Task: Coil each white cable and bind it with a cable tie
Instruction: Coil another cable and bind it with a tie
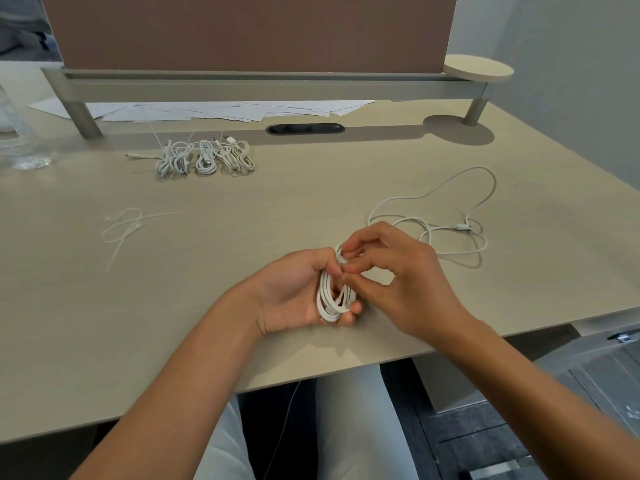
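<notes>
My left hand [294, 289] grips a coiled white cable [334, 299] above the desk's front part, palm turned up. My right hand [391, 271] pinches the top of that coil with thumb and fingertips. A loose, uncoiled white cable [446, 216] lies on the desk just right of my hands. Several coiled and bound white cables [204, 157] sit in a row further back. A few loose white cable ties [124, 226] lie to the left.
The beige desk [242, 209] ends close in front of me. A raised shelf [242, 84] on metal legs spans the back, with sheets of paper [225, 110] under it. A clear plastic bottle [20, 140] stands far left. A round disc [478, 69] sits on the shelf's right end.
</notes>
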A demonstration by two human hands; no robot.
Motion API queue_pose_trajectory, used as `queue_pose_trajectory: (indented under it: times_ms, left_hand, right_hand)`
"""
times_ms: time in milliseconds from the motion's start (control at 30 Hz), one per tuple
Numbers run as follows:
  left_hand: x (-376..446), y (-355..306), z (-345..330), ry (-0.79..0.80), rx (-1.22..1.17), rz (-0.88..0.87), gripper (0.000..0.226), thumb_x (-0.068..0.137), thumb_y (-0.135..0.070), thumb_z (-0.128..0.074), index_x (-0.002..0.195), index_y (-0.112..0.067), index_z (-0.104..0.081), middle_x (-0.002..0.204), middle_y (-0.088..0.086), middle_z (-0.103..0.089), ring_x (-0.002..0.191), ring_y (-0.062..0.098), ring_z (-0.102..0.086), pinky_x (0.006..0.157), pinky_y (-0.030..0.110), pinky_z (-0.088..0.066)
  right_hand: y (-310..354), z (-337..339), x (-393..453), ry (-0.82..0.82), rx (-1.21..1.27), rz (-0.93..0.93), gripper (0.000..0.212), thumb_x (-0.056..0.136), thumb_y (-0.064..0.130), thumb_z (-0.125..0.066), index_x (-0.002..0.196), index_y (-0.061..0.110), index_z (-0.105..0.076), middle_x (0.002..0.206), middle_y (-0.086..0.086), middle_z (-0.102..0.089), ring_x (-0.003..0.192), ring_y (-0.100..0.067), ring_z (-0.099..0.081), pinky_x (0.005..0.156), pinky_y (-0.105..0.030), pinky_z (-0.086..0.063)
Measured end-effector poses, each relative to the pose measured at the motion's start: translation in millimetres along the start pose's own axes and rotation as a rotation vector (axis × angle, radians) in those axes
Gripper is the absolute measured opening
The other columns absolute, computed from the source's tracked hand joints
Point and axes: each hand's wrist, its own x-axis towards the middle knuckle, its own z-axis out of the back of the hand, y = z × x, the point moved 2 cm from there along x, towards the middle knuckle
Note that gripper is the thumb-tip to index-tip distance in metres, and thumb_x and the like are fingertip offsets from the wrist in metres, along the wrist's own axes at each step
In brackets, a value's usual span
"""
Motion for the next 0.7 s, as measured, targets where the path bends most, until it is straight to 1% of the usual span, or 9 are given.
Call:
queue_pose_trajectory:
  times_ms: [67,167,267,333,400,467,500,567,700]
  left_hand:
    - [1,0,-1,-0.011,0.015,-0.016,0.027,0.086,-0.007,-0.042,0.112,-0.006,-0.050,0.092,0.017,-0.049,0.075,0.030,-0.056,0.068,0.039,-0.051]
    - [2,-1,-2,-0.041,0.006,-0.028,0.027,0.086,-0.007,-0.040,0.110,-0.006,-0.053,0.096,0.017,-0.049,0.074,0.029,-0.056,0.067,0.038,-0.051]
    - [5,-1,-2,-0.090,-0.006,-0.043,0.041,0.079,-0.008,-0.050,0.120,-0.011,-0.050,0.104,0.015,-0.047,0.073,0.027,-0.055,0.064,0.039,-0.050]
    - [7,-1,-2,-0.103,-0.025,-0.056,0.047,0.076,-0.008,-0.051,0.123,-0.014,-0.050,0.106,0.014,-0.045,0.073,0.026,-0.054,0.062,0.038,-0.050]
    - [7,-1,-3,-0.114,-0.036,-0.063,0.047,0.077,-0.007,-0.050,0.123,-0.014,-0.050,0.106,0.014,-0.045,0.075,0.026,-0.053,0.061,0.038,-0.049]
    - [7,-1,-4,-0.132,-0.038,-0.065,0.042,0.079,-0.006,-0.047,0.120,-0.014,-0.052,0.106,0.015,-0.047,0.077,0.025,-0.052,0.062,0.038,-0.048]
    - [6,-1,-5,-0.139,-0.039,-0.071,0.037,0.082,-0.005,-0.044,0.117,-0.012,-0.054,0.103,0.015,-0.050,0.077,0.025,-0.052,0.063,0.038,-0.048]
    - [4,-2,-8,-0.147,-0.034,-0.081,0.032,0.087,-0.003,-0.037,0.110,-0.012,-0.057,0.098,0.016,-0.055,0.075,0.025,-0.052,0.063,0.038,-0.047]
    - [2,-1,-12,-0.187,-0.008,-0.075,0.031,0.091,-0.002,-0.032,0.103,-0.008,-0.060,0.092,0.017,-0.065,0.073,0.026,-0.056,0.062,0.037,-0.048]
  right_hand:
    - [2,-2,0,-0.020,-0.026,-0.017,0.009,0.083,0.005,-0.085,0.088,0.010,-0.079,0.112,0.001,-0.067,0.104,-0.012,-0.069,0.085,-0.037,-0.056]
    - [4,-4,1,-0.027,-0.059,-0.035,0.009,0.083,0.005,-0.086,0.086,0.010,-0.079,0.112,0.001,-0.067,0.103,-0.008,-0.068,0.086,-0.030,-0.056]
    - [7,-6,1,-0.028,-0.073,-0.066,0.007,0.083,0.006,-0.086,0.086,0.011,-0.082,0.112,0.000,-0.067,0.104,-0.004,-0.066,0.087,-0.021,-0.053]
    - [8,-8,1,-0.045,-0.073,-0.093,0.007,0.083,0.006,-0.086,0.086,0.011,-0.082,0.111,0.000,-0.067,0.103,-0.004,-0.066,0.086,-0.018,-0.052]
    - [8,-10,2,-0.056,-0.098,-0.102,0.005,0.084,0.007,-0.085,0.085,0.011,-0.082,0.111,-0.001,-0.067,0.101,-0.006,-0.066,0.085,-0.017,-0.051]
    - [9,-11,2,-0.057,-0.120,-0.114,0.005,0.084,0.008,-0.085,0.084,0.011,-0.082,0.110,0.000,-0.067,0.100,-0.006,-0.065,0.084,-0.015,-0.050]
    - [10,-11,2,-0.056,-0.126,-0.125,0.006,0.084,0.009,-0.086,0.084,0.013,-0.082,0.110,0.001,-0.066,0.100,-0.007,-0.065,0.084,-0.015,-0.049]
    - [9,-11,1,-0.057,-0.158,-0.144,0.006,0.083,0.013,-0.087,0.082,0.016,-0.081,0.108,0.003,-0.065,0.100,-0.011,-0.062,0.081,-0.018,-0.048]
    - [9,-10,1,-0.048,-0.191,-0.198,0.007,0.085,0.025,-0.085,0.082,0.022,-0.079,0.096,0.009,-0.060,0.096,-0.015,-0.056,0.075,-0.025,-0.044]
